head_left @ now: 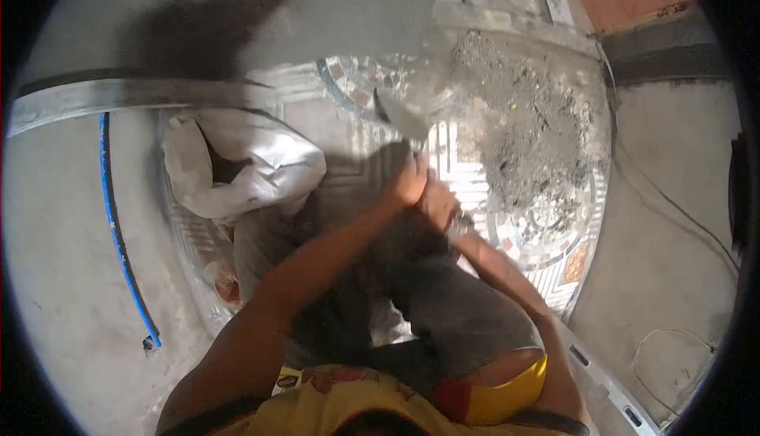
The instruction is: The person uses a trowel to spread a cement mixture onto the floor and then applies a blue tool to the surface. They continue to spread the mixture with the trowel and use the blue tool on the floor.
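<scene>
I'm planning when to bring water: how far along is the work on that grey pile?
Done: the grey pile is heaped on the patterned floor, and the white sack lies slumped open nearby. In hand: the left hand and right hand grip a shovel, blade at the pile's edge. Left: the pile looks dry and loose, probably barely turned yet.

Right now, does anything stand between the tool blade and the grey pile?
Nothing visible does. The tool blade is beside the grey pile, at its left edge, just beyond the left hand and right hand. The white sack lies aside, to the left.
</scene>
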Demonstrator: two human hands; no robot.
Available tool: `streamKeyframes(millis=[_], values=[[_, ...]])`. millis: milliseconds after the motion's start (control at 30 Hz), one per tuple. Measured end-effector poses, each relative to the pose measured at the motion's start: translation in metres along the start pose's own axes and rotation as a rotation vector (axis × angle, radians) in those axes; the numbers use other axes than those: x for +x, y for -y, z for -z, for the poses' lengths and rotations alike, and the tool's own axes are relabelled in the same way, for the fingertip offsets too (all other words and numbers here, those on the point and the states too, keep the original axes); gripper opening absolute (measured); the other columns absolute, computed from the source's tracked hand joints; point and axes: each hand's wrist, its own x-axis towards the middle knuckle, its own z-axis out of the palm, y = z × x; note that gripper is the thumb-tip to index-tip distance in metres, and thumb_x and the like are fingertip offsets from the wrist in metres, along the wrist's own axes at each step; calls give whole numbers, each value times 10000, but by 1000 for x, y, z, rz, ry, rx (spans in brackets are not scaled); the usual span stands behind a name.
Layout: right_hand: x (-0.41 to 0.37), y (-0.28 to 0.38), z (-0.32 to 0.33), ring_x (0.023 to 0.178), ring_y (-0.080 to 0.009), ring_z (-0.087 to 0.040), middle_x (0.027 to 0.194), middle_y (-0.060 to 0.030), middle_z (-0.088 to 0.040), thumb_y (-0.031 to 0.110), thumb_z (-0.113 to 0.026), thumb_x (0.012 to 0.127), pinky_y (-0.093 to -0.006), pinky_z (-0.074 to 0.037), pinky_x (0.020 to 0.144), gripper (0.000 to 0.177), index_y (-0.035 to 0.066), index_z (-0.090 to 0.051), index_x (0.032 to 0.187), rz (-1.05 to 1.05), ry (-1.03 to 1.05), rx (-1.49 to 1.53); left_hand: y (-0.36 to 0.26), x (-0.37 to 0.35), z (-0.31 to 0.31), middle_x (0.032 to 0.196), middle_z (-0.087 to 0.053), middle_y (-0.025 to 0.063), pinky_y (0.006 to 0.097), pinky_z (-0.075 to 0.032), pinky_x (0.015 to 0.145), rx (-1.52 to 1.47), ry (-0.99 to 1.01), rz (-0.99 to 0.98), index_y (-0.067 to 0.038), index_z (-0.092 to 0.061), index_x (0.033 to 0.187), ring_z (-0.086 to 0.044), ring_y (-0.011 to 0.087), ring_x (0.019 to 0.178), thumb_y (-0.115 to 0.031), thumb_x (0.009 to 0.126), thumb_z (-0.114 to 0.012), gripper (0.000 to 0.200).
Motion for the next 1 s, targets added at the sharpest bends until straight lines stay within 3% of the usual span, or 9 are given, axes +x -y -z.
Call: streamKeyframes(millis=[33, 167, 267, 367, 533, 767, 900, 967, 1000], values=[[7, 7, 10, 750, -379, -619, 872, -265, -601, 243, -413, 904, -452, -494, 622, 328, -6, -405, 1118, 0, 65, -94, -9, 19, -2, 1064, -509, 323, 428, -427, 844, -424, 306, 514, 66, -504, 1069, -528, 443, 931, -307, 891, -410, 424], [10, -9, 4, 533, -327, -586, 595, -167, -563, 227, -542, 825, -361, -479, 483, 380, 15, -430, 1118, 15, -61, -147, -38, 28, 35, 1045, -514, 329, 437, -400, 862, -410, 390, 480, 71, -375, 1218, -518, 447, 969, -356, 904, -352, 530], [0, -38, -28, 569, -346, -610, 672, -229, -583, 255, -412, 883, -403, -472, 449, 385, 11, -384, 1178, 226, -250, -132, -13, -8, -2, 1064, -514, 285, 446, -384, 853, -312, -181, 14, 65, -461, 1090, -490, 429, 1002, -366, 880, -389, 485], [12, -13, 4, 567, -371, -602, 639, -200, -591, 273, -561, 820, -420, -471, 458, 424, -16, -403, 1087, 360, -228, -226, -22, 28, 13, 981, -557, 281, 465, -394, 842, -404, 340, 542, 62, -477, 1069, -502, 447, 965, -292, 875, -440, 406], [7, -37, -25, 711, -440, -582, 713, -276, -586, 181, -503, 839, -497, -459, 572, 315, 37, -427, 1108, 253, -170, 78, -6, -2, 4, 977, -553, 259, 478, -391, 821, -194, 7, 117, 18, -524, 1041, -515, 421, 931, -285, 850, -440, 368], [16, -5, -1, 662, -362, -585, 745, -230, -587, 193, -496, 833, -424, -460, 537, 377, -20, -430, 1137, 251, -81, 118, -12, 55, 27, 826, -567, 207, 421, -431, 697, -272, 445, 516, 36, -503, 1054, -551, 317, 748, -294, 889, -369, 392], [28, 0, 2, 663, -371, -594, 744, -232, -595, 198, -488, 843, -424, -470, 536, 382, -20, -420, 1150, 212, -7, 89, -14, 34, 36, 893, -560, 188, 413, -436, 731, -194, 59, 248, 11, -491, 1100, -557, 301, 819, -268, 879, -388, 371], [46, 1, 6, 615, -295, -602, 727, -176, -600, 231, -496, 863, -359, -487, 525, 336, -21, -459, 1082, 120, 186, -128, -9, 55, 23, 1012, -558, 279, 434, -433, 804, -371, 469, 720, 46, -513, 1065, -555, 398, 932, -288, 868, -414, 401], [45, 2, 12, 628, -323, -608, 740, -189, -605, 208, -518, 847, -383, -490, 521, 268, -25, -478, 973, 365, -156, -23, -3, 66, 17, 970, -574, 281, 451, -439, 779, -195, 285, 488, 51, -545, 995, -561, 416, 901, -317, 860, -431, 408]])
